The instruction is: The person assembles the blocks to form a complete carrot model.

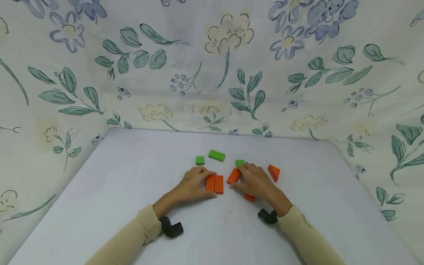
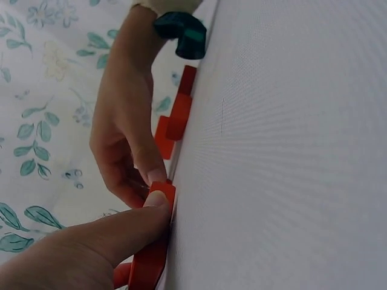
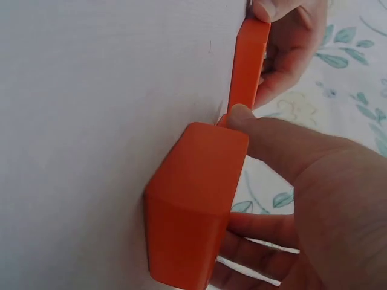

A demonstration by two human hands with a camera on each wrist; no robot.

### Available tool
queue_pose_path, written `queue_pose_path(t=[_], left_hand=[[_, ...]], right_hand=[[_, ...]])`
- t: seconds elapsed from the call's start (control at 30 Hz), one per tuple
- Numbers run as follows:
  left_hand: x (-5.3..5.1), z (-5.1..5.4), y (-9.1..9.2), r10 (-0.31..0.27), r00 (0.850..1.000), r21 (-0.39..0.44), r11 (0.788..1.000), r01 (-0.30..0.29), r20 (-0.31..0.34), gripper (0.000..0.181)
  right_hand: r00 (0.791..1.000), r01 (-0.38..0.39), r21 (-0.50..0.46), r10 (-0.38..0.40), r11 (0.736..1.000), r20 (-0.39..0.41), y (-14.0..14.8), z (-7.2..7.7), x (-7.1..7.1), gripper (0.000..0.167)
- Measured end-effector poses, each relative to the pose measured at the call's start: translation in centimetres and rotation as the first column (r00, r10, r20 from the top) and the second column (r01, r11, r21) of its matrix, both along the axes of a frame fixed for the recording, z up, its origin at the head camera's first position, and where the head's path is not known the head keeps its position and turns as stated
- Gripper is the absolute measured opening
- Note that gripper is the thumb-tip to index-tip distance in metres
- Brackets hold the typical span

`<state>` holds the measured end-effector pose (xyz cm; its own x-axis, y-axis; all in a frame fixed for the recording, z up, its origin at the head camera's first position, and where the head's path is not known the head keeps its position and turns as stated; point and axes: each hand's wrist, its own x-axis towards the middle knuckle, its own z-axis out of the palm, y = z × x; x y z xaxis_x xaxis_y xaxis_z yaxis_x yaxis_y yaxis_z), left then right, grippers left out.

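Note:
Two orange rectangular blocks [image 1: 219, 184] lie side by side on the white table, their long sides touching. My left hand [image 1: 192, 185] pinches them from the left, fingers at the far end and thumb [image 2: 158, 200] against the near end. Just right of the pair, a slanted orange block [image 1: 233, 176] lies between the thumb and fingers of my right hand [image 1: 256, 180]. The right wrist view mostly hides that block behind the thumb. Another orange block [image 3: 196, 205] with angled faces sits beneath the right palm, partly covered in the head view.
Behind the hands lie a small green block [image 1: 200, 160], a longer green block [image 1: 216, 155] and a partly hidden green block [image 1: 239, 162]. An orange triangular block [image 1: 274, 173] is right of the right hand. Flower-patterned cloth [image 1: 212, 73] borders the table.

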<state>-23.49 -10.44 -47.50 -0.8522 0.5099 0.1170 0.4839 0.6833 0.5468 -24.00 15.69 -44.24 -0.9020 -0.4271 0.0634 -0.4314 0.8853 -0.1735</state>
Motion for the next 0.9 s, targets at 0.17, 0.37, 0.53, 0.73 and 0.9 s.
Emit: queue_pose_path(t=[0.17,0.37,0.53,0.73,0.9], left_hand=[[0.2,-0.1,0.1,-0.001,1.000,0.015,1.000,0.001,-0.005,0.067],[0.3,0.1,0.1,-0.002,1.000,0.008,1.000,0.002,-0.012,0.066],[0.1,0.4,0.1,-0.003,1.000,0.003,1.000,0.003,-0.025,0.066],[0.3,0.4,0.0,0.006,1.000,0.015,1.000,-0.006,-0.007,0.065],[0.3,0.3,0.1,0.008,1.000,0.013,1.000,-0.007,-0.003,0.065]], right_hand=[[0.999,-0.043,-0.036,0.042,0.998,-0.015,0.1,0.2,0.3,0.068],[0.993,-0.111,-0.098,0.115,0.989,0.030,0.4,0.9,0.4,0.063],[0.980,-0.157,-0.176,0.175,0.972,0.095,0.6,1.4,0.3,0.058],[0.967,-0.177,-0.182,0.206,0.967,0.152,0.3,1.2,0.5,0.056],[0.967,-0.194,-0.167,0.217,0.967,0.133,0.3,1.1,0.5,0.056]])
